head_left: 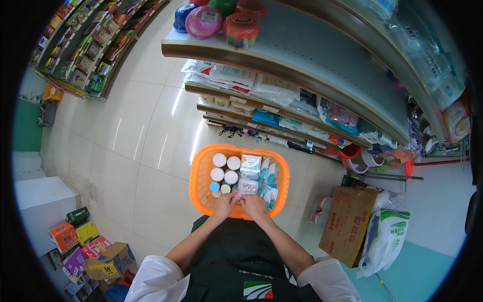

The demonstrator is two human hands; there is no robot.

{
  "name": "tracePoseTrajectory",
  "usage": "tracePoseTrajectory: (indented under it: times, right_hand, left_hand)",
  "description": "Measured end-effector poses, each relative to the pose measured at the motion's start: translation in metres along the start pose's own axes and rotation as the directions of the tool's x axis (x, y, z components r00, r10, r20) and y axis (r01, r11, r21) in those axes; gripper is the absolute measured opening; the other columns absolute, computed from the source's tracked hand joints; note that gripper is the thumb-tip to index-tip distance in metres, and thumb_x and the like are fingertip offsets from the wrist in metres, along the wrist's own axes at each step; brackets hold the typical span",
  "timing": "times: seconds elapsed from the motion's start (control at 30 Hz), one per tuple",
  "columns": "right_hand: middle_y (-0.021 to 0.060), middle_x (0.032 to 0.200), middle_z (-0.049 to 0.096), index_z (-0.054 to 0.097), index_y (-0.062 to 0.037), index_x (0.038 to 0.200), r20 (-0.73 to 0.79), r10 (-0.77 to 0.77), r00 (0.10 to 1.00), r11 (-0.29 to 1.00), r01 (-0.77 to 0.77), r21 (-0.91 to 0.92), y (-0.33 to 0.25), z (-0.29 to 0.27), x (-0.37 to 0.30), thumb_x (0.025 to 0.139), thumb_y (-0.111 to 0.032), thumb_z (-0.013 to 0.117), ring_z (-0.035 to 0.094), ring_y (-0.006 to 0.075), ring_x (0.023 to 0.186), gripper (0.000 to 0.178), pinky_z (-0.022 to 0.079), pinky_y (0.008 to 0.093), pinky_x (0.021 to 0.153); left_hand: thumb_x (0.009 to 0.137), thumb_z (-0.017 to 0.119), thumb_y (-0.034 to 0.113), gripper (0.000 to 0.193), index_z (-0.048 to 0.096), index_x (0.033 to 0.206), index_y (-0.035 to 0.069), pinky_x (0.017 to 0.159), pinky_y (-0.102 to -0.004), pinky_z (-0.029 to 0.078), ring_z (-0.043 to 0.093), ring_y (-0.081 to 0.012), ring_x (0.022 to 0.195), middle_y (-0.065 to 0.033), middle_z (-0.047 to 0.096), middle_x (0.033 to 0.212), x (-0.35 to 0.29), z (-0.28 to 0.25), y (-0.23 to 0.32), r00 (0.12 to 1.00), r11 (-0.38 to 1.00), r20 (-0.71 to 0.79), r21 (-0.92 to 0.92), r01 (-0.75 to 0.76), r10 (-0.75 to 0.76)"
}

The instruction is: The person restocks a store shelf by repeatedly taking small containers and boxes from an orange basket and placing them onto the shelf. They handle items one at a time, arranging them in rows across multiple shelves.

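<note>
An orange plastic basket (285, 189) stands before me, holding goods in groups. At its left are several round containers with pale speckled lids (219, 160). Nearer me are a blue-capped container (215, 186) and small cream-capped ones (225, 189). See-through boxes (248, 186) fill the middle, and white-and-teal packets (271, 176) lie along the right. My left hand (224, 205) and my right hand (253, 205) meet at the basket's near side, fingers curled inward beside the cream caps and the nearest box. Whatever their fingertips hold, if anything, is hidden.
A shelf unit (292, 60) with bagged goods rises ahead and right; round tubs (203, 22) sit on its upper board. A cardboard box (347, 224) and a white-green bag (390, 236) stand right. Colourful cartons (85, 246) pile up left, and another stocked rack (90, 45) is far left.
</note>
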State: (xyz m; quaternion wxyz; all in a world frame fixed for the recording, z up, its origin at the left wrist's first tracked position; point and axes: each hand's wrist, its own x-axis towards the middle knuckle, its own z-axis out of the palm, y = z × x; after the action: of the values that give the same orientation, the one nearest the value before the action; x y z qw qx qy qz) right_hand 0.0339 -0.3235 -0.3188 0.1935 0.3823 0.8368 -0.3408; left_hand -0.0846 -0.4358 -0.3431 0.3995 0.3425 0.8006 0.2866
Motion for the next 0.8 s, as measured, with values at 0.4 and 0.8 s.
tracePoseTrajectory:
  times: [0.4, 0.8]
  right_hand:
    - [0.0158, 0.132, 0.052, 0.052, -0.0118, 0.135, -0.324, -0.232, 0.917, 0.943, 0.131, -0.305, -0.019, 0.046, 0.081, 0.081, -0.015, 0.068, 0.057, 0.0341, 0.108, 0.057, 0.045, 0.0460, 0.084]
    - [0.0090, 0.126, 0.051, 0.059, -0.0244, 0.124, -0.368, -0.232, 0.901, 0.919, 0.079, -0.385, -0.019, 0.050, 0.115, 0.084, -0.015, 0.063, 0.052, 0.0255, 0.107, 0.041, 0.041, 0.0379, 0.086]
  left_hand:
    - [0.081, 0.063, 0.002, 0.052, 0.051, 0.132, 0.000, 0.087, -0.0495, 0.053, 0.061, -0.0439, 0.107, -0.0212, 0.053, 0.126, 0.054, -0.013, -0.028, 0.965, 0.979, -0.218, 0.171, -0.108, 0.145]
    - [0.079, 0.061, 0.005, 0.056, 0.055, 0.135, 0.007, 0.085, -0.0510, 0.053, 0.061, -0.0423, 0.105, -0.0226, 0.054, 0.122, 0.078, -0.011, -0.036, 0.997, 0.991, -0.061, 0.118, 0.062, -0.055]
